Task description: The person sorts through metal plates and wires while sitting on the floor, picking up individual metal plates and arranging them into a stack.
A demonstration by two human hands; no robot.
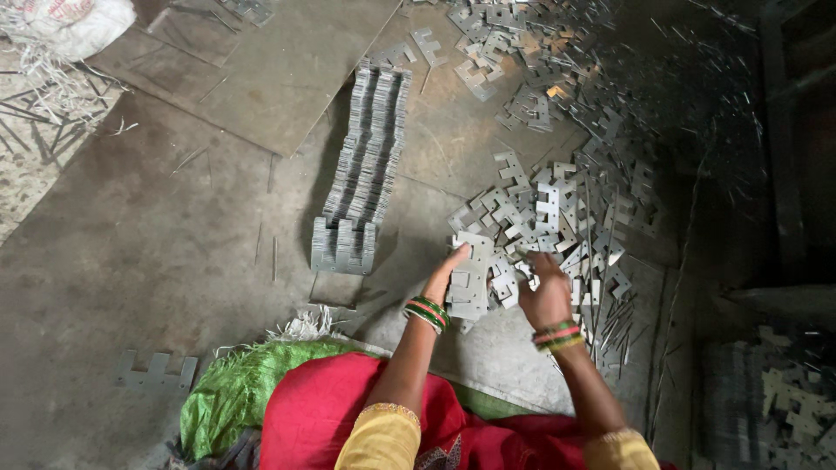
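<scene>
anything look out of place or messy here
Mostly the loose pile of stamped metal plates, scattered and overlapping beside the neat row. One plate lies alone on the floor at lower left, far from both. Thin metal slivers are strewn near the right hand. The left hand holds a small stack.

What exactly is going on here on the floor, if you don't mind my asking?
A person sitting on the floor holds a small bundle of flat stamped metal plates upright in the left hand. The right hand reaches into the loose pile of plates. A long, neatly stacked row of plates lies to the left.
</scene>
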